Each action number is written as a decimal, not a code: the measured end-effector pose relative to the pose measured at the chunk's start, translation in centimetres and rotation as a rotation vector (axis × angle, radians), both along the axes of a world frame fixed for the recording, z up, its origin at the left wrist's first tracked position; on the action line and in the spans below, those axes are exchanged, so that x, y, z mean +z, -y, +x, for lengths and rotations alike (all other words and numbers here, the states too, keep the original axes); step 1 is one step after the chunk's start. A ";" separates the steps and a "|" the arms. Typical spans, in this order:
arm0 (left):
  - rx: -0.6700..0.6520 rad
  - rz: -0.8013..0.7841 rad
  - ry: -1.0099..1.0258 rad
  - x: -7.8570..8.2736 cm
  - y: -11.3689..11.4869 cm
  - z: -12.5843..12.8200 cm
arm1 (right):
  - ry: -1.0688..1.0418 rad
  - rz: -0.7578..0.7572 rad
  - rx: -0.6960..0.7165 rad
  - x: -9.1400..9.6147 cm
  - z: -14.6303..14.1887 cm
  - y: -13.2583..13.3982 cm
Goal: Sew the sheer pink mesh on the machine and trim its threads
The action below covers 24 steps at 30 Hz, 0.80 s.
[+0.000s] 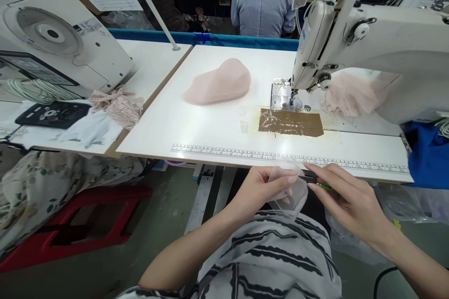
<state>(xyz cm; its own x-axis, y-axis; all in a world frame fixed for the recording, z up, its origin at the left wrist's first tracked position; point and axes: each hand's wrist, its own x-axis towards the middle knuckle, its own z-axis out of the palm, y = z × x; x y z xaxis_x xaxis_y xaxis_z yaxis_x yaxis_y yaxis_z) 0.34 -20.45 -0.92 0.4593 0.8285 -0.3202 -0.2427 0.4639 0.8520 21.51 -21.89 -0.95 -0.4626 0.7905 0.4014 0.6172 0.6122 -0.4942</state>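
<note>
My left hand (268, 186) pinches a small piece of sheer pale pink fabric (294, 198) just in front of the table's front edge. Closed around thread snips (309, 176) with dark blades and a bit of green is my right hand (345, 191). The blades touch or overlap the fabric's upper edge; whether they are cutting cannot be made out. Beyond my hands, a sheer pink fabric piece (220, 83) lies on the white table (210, 126). More gathered pink fabric (352, 96) rests under the arm of the sewing machine (351, 37).
A printed ruler (245, 154) runs along the front edge. Brown tape (291, 122) lies before the needle plate. At left stand another machine (52, 37), bundled pink strips (119, 105) and a black pouch (52, 114). A red stool (80, 229) is below; people sit beyond.
</note>
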 end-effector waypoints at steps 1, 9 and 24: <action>-0.002 0.000 -0.004 0.0 0.0 0.0 | 0.001 0.003 0.005 0.0 0.0 0.0; -0.006 0.001 -0.007 0.0 0.0 0.1 | -0.021 -0.065 -0.012 0.2 0.0 0.1; 0.016 0.017 -0.066 -0.3 0.1 0.0 | -0.038 -0.159 -0.013 0.5 0.1 0.4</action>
<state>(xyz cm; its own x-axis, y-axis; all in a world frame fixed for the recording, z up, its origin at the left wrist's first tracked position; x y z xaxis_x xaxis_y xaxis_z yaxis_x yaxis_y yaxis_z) 0.36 -20.52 -1.20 0.4242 0.8413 -0.3352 -0.1929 0.4456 0.8742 21.64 -22.29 -0.41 -0.4389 0.8512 0.2880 0.6038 0.5167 -0.6070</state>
